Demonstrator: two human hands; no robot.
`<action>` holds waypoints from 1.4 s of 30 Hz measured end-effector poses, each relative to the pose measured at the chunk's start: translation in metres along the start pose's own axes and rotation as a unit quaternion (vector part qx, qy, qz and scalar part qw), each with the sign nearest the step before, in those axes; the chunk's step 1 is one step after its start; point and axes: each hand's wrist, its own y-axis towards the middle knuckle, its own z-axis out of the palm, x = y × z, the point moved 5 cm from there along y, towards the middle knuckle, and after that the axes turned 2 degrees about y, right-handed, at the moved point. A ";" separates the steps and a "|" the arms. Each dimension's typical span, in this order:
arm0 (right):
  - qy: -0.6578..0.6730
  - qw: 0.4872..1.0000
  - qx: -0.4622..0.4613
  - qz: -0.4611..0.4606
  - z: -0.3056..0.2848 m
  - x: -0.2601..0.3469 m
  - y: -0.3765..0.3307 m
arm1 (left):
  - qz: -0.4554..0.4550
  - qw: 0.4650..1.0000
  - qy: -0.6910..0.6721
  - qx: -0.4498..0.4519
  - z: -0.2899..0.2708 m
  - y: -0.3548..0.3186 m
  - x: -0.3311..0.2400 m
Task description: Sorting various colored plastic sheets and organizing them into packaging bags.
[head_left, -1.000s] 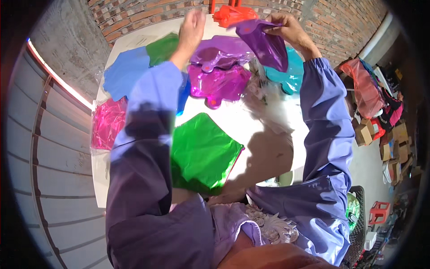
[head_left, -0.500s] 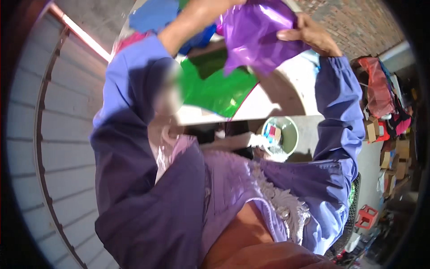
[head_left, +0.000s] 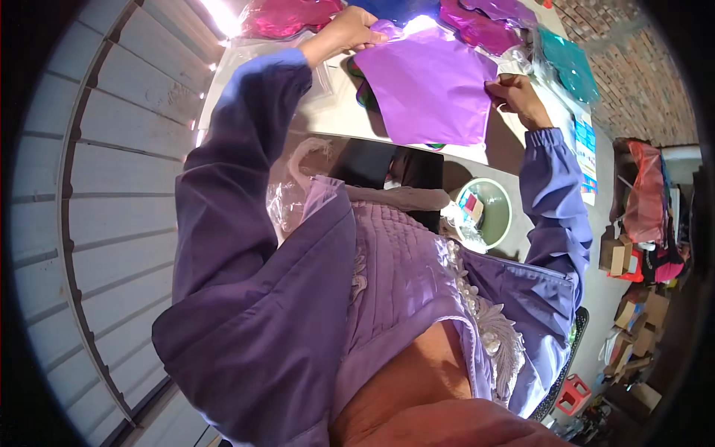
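A shiny purple sheet, bag-like in look, is spread between my two hands above the white table. My left hand pinches its upper left corner between thumb and fingers. At its right edge my right hand grips the side, thumb against curled fingers. Beneath the sheet only slivers of a green piece show; the rest is hidden.
Magenta foil pieces, a blue piece and a teal packet lie along the table's far side. Below the table edge stands a pale green bucket with scraps inside. Cardboard boxes and a red stool are at the right.
The purple sheet has come down and been spread flatter, now covering most of the green piece. My right hand is lower. The view has shifted, showing more of the table's far side.
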 end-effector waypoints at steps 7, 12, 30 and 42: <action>-0.023 0.999 -0.005 0.038 0.022 -0.007 0.035 | -0.007 0.999 0.042 -0.017 -0.001 0.010 0.049; -0.025 0.999 -0.024 0.023 0.020 -0.016 0.049 | -0.076 0.995 0.059 0.014 0.003 -0.003 0.038; -0.385 0.901 -0.122 -0.158 0.029 0.007 0.113 | -0.148 0.985 0.003 0.084 0.005 -0.059 0.047; -0.365 0.901 -0.182 -0.148 0.022 0.015 0.091 | 0.090 0.924 0.354 -0.111 0.022 -0.030 -0.061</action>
